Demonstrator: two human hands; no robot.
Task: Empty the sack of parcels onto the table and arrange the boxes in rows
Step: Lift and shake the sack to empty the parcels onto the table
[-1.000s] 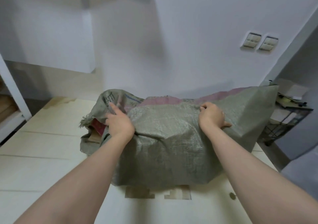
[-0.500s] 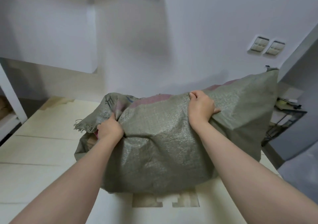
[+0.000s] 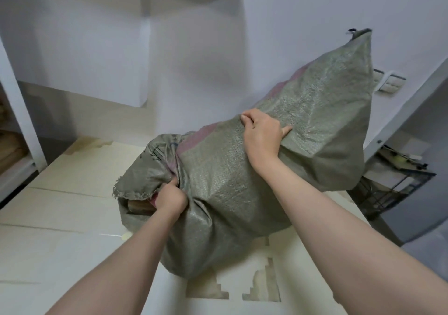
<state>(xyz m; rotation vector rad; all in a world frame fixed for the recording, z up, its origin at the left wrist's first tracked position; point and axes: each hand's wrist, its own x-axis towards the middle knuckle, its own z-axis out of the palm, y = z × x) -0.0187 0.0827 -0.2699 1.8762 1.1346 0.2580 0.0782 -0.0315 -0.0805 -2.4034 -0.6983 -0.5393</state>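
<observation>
Since the earlier frames the sack's closed end has risen higher on the right, tipping its frayed mouth down to the left. Seen from the head camera, the grey-green woven sack (image 3: pixel 242 193) rests partly on the pale table (image 3: pixel 60 230), its far corner lifted against the wall. The left hand (image 3: pixel 171 199) clenches bunched fabric just beside the mouth; the right hand (image 3: pixel 263 134) grips a fold on the raised part. A brown box (image 3: pixel 139 207) shows inside the mouth. A dark wire rack (image 3: pixel 400 176) stands at the right.

Grey-green woven sack (image 3: pixel 232 188) with pink stripe, cream table (image 3: pixel 60 217), white wall (image 3: pixel 278 36)
</observation>
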